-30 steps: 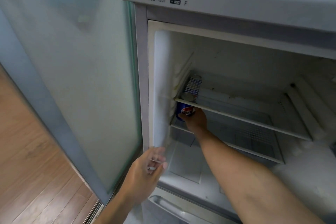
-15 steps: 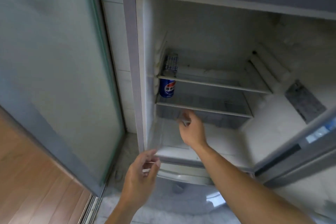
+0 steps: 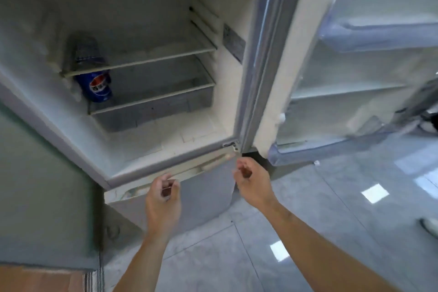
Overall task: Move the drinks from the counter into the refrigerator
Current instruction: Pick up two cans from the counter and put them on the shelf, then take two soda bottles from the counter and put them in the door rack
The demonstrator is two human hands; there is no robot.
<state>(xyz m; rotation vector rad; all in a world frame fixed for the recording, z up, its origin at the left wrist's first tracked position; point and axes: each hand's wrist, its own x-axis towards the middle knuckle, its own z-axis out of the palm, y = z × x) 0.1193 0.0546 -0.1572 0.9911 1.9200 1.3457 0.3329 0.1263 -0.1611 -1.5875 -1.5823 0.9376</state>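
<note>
Drinks: we see one blue can standing on the lower shelf of the open refrigerator (far left). Our left hand and right hand hang before it, fingers loosely curled, grasping nothing.

Above your hands, the fridge is standing open, and most of both shelves is lying free to the right of the can. The can is taking the far-left end of the lower shelf, tucked under the upper shelf. The open door is walling off the space up and right of your right hand. Your left hand is hanging empty before the fridge's bottom edge.
</note>
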